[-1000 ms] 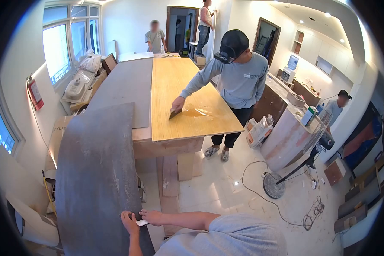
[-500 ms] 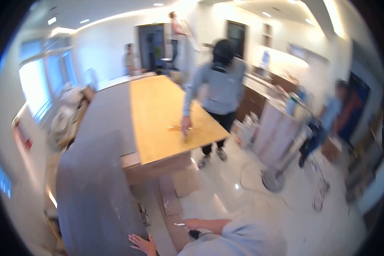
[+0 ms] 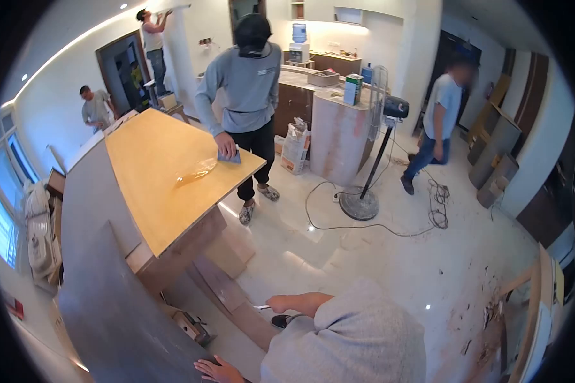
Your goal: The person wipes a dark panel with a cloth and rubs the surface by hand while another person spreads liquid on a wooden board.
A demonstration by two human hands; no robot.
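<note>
My left hand (image 3: 218,370) lies with fingers spread at the edge of a curved dark grey sheet (image 3: 121,300), near the bottom of the view. My right hand (image 3: 278,303) is closed around a slim whitish tool (image 3: 262,307), whose kind is too small to tell. It is over the floor, near a brown strip of board (image 3: 252,324). Across from me a co-worker's hand (image 3: 223,143) presses a flat spreader (image 3: 230,156) on a yellow board (image 3: 166,159), beside a glossy amber puddle (image 3: 197,172).
A standing fan (image 3: 359,203) and its cable are on the tiled floor. Behind it is a rounded counter (image 3: 338,137) with a green can (image 3: 352,89). One person walks at the right; two others work at the back left. Scraps (image 3: 489,325) lie at lower right.
My view has swung to the right. The co-worker's hand has moved toward the board's near right edge, and the person at the right now stands more upright. My hands keep nearly the same pose.
</note>
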